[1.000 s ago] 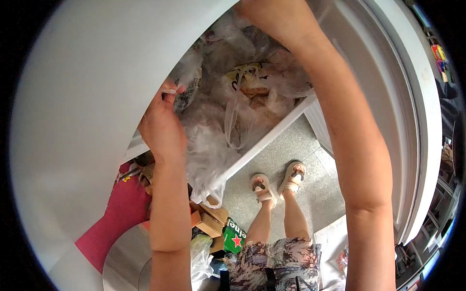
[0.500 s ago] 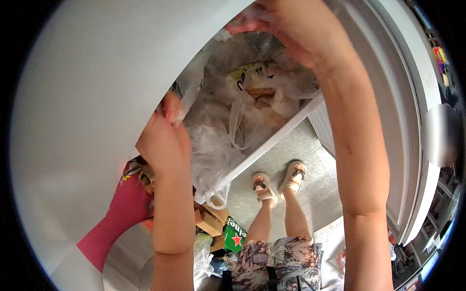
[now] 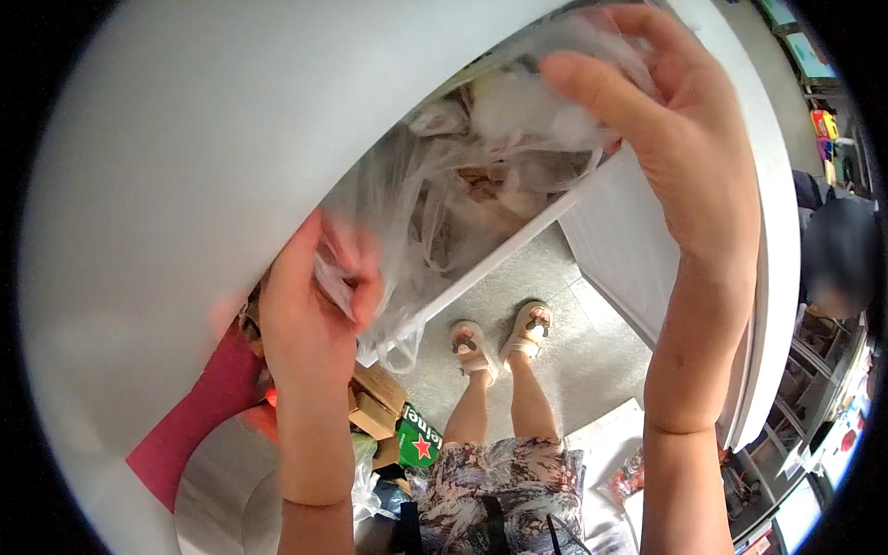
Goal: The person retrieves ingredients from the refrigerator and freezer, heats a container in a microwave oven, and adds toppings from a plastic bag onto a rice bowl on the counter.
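My left hand (image 3: 310, 305) is closed on a bunched part of a clear plastic bag (image 3: 393, 208), at the left end of an open drawer. My right hand (image 3: 694, 139) holds the bag's film at the upper right, thumb and fingers curved around it; some of its fingertips are hidden by the film. Stretched between both hands, the bag lies over the drawer's contents. Inside the white-rimmed drawer (image 3: 504, 252) are more clear bags with whitish and brownish contents, too blurred to name.
A large white panel (image 3: 176, 166) fills the left side. The open white door (image 3: 775, 250) stands at right. Below are cardboard boxes (image 3: 375, 407), a green carton (image 3: 418, 439), a round stool-like top (image 3: 217, 481) and my sandalled feet (image 3: 525, 331). Another person (image 3: 837, 250) is at far right.
My right hand has moved right and towards me, drawing the plastic film across the drawer. The left hand has turned, still gripping the bag. The yellow-printed bag is no longer clearly visible.
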Demonstrator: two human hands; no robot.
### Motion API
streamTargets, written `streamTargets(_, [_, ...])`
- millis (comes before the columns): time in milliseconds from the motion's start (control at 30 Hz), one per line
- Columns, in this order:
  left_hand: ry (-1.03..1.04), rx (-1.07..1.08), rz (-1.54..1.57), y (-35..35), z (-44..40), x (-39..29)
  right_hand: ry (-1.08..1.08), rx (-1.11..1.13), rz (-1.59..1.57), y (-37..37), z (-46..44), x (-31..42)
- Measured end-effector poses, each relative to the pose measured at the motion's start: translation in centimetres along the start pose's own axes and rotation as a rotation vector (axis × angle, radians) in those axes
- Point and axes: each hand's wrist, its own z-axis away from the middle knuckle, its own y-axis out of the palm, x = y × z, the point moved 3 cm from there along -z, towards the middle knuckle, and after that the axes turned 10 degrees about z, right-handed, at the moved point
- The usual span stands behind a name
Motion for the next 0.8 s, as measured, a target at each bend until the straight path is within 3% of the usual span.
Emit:
streamTargets(33, [0.052,0.021,-0.029,0.4,0.4,-0.2,0.034,-0.132,0.141,-0.2,0.7,2.7])
streamTargets(100, [0.105,0.041,-0.049,1.1,2.0,-0.5,-0.161,-0.209,0.132,-2.7,0.6,-0.2])
streamTargets(200, [0.239,-0.032,-0.289,2.9,5.7,-2.1,-0.166,-0.335,0.175,-3.8,2.0,0.0])
streamTargets(267, [0.328,0.077,-0.197,4.0,6.7,-2.9,-0.194,-0.328,0.041,-3.4,2.5,0.3])
streamTargets(333, [0.322,0.06,-0.238,4.1,6.6,-2.9,-0.051,-0.166,0.188,-3.1,2.6,-0.3])
streamTargets(367, [0.289,0.012,-0.312,4.0,6.5,-2.7,-0.133,-0.237,0.573,-2.7,3.4,0.5])
streamTargets(400, [0.293,0.013,-0.308,3.8,6.6,-2.6,-0.138,-0.238,0.575,-2.7,3.9,1.0])
streamTargets(433, [0.261,-0.007,-0.351,3.4,6.6,-2.4,-0.279,-0.389,0.685,-2.9,4.6,1.8])
streamTargets(500, [0.228,-0.035,-0.396,2.8,6.9,-1.9,-0.503,-0.444,0.672,-2.5,6.3,3.6])
streamTargets(633, [0.161,-0.043,-0.279,2.7,7.7,-1.2,-0.39,0.172,0.211,5.0,5.6,3.2])
streamTargets(767, [0.13,-0.046,-0.241,2.1,7.7,-1.1,-0.274,0.44,0.57,13.6,3.2,-2.6])
streamTargets(800, [0.128,-0.045,-0.242,2.0,7.8,-1.2,-0.263,0.667,0.795,15.2,2.0,-2.0])
